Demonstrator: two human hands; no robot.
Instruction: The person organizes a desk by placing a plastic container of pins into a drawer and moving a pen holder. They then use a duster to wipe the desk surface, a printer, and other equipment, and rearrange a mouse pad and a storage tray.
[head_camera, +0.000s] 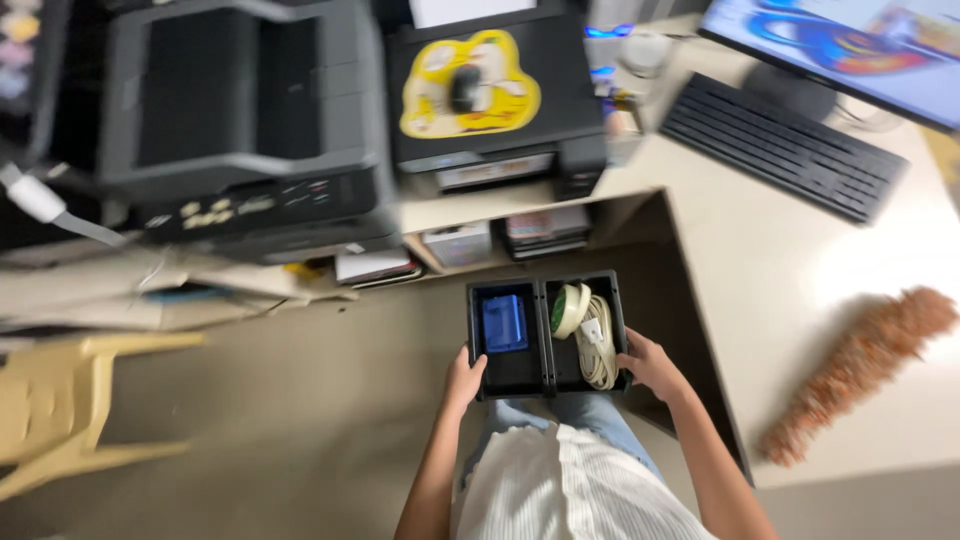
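Hands (463, 383) (648, 366) hold black 2-compartment bin (547, 385).

We held the tray (547, 385) between our left hand (463, 382) and right hand (648, 366); box (503, 322) in its left compartment, tape roll (570, 309) and cable (598, 350) in the right; desk (800, 300) at right.

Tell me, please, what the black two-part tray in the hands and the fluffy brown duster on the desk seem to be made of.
Black tray: probably moulded plastic, matt, judging by its thin straight walls and centre divider. The left hand and right hand grip its sides.

Duster: looks like soft fibres or feathers, rusty brown and shaggy; the blur leaves open which.

Desk: smooth, pale beige, perhaps laminate.
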